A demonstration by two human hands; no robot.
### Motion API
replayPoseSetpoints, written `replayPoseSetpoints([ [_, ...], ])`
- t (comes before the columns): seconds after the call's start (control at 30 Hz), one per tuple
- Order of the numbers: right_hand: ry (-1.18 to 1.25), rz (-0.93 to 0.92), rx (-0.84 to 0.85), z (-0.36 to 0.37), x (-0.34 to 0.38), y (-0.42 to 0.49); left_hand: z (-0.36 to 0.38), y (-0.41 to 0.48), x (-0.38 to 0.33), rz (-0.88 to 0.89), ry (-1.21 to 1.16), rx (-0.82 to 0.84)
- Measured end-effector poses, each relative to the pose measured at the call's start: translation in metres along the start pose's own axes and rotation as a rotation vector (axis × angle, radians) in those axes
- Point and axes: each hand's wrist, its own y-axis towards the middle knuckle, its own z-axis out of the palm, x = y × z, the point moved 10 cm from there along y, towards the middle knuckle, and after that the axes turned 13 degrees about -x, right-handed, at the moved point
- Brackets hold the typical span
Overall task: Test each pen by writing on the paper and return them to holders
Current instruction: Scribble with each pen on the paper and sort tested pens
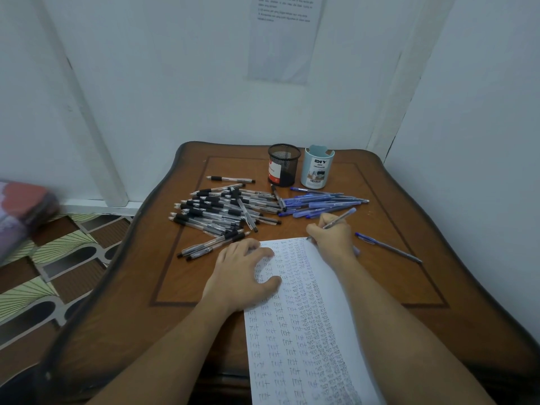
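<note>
Two holders stand beyond our right hand (333,233), past the blue pile (321,201): the pale blue holder (317,171) almost straight ahead of the grip, the black mesh holder (284,166) further left. It pinches a blue pen (343,216), tip down at the far edge of the paper (292,331), barrel slanting up and away rightward. Our left hand (248,273) presses that paper, holding nothing, farther from both holders

The mesh holder (284,165) stands left of the round holder (317,168), both behind the pens (217,210); the paper (292,331) lies nearest
</note>
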Motion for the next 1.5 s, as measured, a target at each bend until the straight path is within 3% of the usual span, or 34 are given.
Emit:
replayPoseSetpoints([
  [0.73,0.021,-0.014,0.032,0.004,-0.001,0.004,0.001,0.001,0.001,-0.002,-0.002,-0.007],
  [0.87,0.09,0.003,-0.03,0.002,-0.008,0.013,0.001,0.0,0.001,0.006,-0.001,-0.012],
  [1.07,0.435,-0.011,0.231,0.006,0.016,0.015,0.0,0.0,-0.001,0.004,0.0,-0.003],
  [1.17,0.362,-0.057,0.204,-0.006,0.019,0.021,0.0,-0.001,-0.002,0.007,0.013,0.001],
  [1.33,-0.001,-0.338,0.102,-0.039,0.015,0.026,-0.002,-0.003,-0.005,0.024,0.027,-0.002],
  [1.5,-0.258,-0.472,0.092,-0.054,-0.01,0.022,-0.001,-0.004,-0.005,0.031,0.034,-0.002],
])
